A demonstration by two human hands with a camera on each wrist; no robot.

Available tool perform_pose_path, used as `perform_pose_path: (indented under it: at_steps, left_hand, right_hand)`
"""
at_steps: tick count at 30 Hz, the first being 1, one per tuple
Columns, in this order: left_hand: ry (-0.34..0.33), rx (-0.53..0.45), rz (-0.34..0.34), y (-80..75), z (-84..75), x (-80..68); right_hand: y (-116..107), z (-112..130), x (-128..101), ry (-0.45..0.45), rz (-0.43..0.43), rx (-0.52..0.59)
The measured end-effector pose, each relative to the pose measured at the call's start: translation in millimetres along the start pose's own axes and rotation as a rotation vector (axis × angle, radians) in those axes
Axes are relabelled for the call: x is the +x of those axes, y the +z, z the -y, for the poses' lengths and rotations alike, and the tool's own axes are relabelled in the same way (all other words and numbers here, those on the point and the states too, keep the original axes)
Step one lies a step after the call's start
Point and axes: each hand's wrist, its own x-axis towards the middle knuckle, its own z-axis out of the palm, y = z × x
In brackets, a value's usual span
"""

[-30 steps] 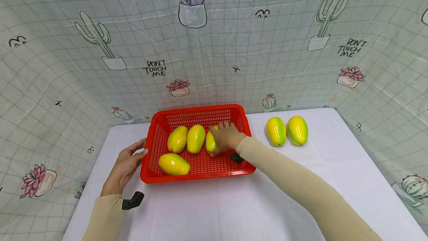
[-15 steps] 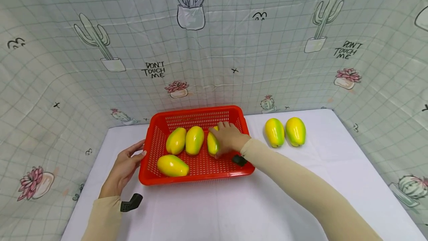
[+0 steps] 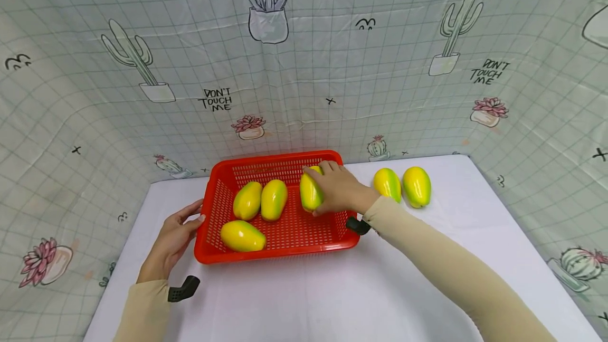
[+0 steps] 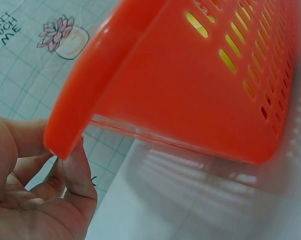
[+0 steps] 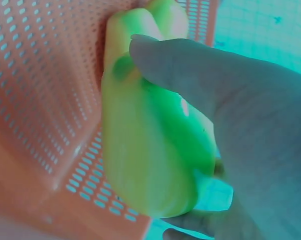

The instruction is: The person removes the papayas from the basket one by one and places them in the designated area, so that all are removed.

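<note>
A red slotted basket (image 3: 277,249) stands on the white table. My right hand (image 3: 338,190) grips a yellow-green mango (image 3: 310,192) and holds it above the basket's right side; the right wrist view shows my fingers curled round this mango (image 5: 150,150) over the basket's wall (image 5: 35,100). Three more mangoes lie in the basket: two side by side (image 3: 247,200) (image 3: 274,199) and one at the front left (image 3: 242,236). My left hand (image 3: 173,239) touches the basket's left rim (image 4: 85,95) with relaxed fingers (image 4: 75,170).
Two mangoes (image 3: 388,184) (image 3: 416,186) lie on the table to the right of the basket. A cactus-print sheet (image 3: 304,67) rises behind and at both sides. The table's front (image 3: 304,300) is bare white.
My right hand has lifted its mango from the basket floor and carried it up and to the right. The left hand stays at the basket's left rim.
</note>
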Motion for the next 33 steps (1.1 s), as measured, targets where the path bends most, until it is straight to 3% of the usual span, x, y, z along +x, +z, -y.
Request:
perform_pose_path:
  at_steps: [16,33]
  left_hand:
    - [0.05,-0.003,0.041,-3.1,1.6,-0.2]
    - [0.035,-0.006,0.038,-3.3,2.3,2.0]
  right_hand:
    - [-29.2,-44.8,-56.7,0.005,-0.215,0.153]
    - [-32.1,-119.1,-112.7,0.185,-0.236,0.218]
